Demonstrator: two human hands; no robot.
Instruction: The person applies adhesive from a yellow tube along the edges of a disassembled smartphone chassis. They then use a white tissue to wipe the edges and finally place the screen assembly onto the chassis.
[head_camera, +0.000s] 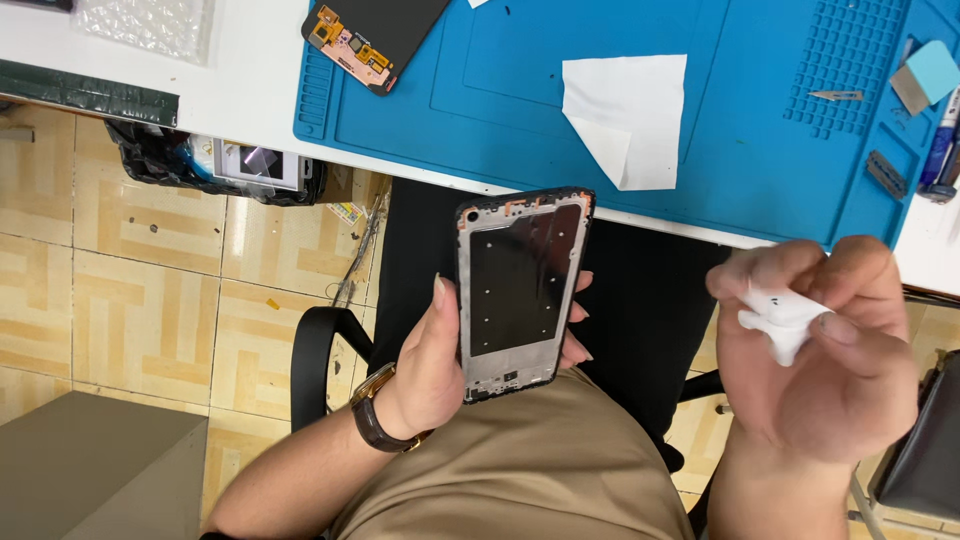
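My left hand (425, 365) holds a phone frame (520, 290), upright, its open inner side with a dark panel and silver border facing me. A brown watch sits on that wrist. My right hand (830, 360) is to the right of the frame and apart from it, fingers pinched on a small crumpled white wipe (782, 318). Both hands hover over my lap, just in front of the table edge.
A blue work mat (500, 110) lies on the white table with a white paper sheet (625, 115), a detached phone screen (370, 40), a small blade (835, 95) and tools at the right edge. A black bin (200, 165) stands on the tiled floor at left.
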